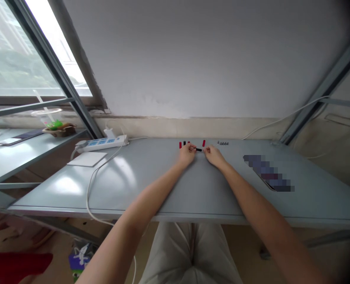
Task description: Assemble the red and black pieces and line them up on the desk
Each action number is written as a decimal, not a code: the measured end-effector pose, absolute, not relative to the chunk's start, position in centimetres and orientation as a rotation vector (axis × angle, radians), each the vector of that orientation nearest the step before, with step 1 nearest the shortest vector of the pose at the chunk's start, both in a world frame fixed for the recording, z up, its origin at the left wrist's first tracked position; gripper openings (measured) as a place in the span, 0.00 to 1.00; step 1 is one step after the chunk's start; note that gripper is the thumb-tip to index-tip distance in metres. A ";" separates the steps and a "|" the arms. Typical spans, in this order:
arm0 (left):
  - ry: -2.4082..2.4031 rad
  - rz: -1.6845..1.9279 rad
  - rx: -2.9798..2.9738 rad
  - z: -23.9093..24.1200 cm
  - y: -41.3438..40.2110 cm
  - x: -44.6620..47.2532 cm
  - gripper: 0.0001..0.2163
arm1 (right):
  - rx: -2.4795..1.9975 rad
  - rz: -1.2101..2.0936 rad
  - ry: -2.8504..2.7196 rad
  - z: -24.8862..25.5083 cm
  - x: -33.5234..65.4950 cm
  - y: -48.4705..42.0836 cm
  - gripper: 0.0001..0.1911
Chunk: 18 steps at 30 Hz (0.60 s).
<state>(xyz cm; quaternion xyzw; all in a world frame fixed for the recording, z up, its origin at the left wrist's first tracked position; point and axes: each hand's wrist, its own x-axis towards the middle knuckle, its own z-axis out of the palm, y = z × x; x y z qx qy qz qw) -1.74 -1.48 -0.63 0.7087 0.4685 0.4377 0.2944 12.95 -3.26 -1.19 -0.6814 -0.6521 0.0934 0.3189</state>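
My left hand (pixel 187 154) is over the grey tabletop (pixel 192 189) near the wall, its fingers pinching a small dark rod-like piece (pixel 198 150) that points right. Just to the right, my right hand (pixel 214 156) has its thumb and fingers drawn together close to the tip of that piece. What those fingers hold, if anything, is too small to make out. Behind my left hand stand a short red piece (pixel 180 145) and a black piece (pixel 185 143), with another red one partly hidden. A separate red piece (pixel 203 143) is behind the gap between my hands.
Several tiny metallic parts (pixel 224 144) lie in a row at the back. A phone-like slab (pixel 266 173), blurred out, rests at right. On the left are a white power strip (pixel 105 143), a white square (pixel 88 159) and a cable (pixel 94 173) crossing the front edge.
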 end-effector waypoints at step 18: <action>1.080 1.261 1.494 -1.0 -2.5 -2.3 0.07 | -1.399 0.658 -1.413 -0.1 11.7 -4.1 0.10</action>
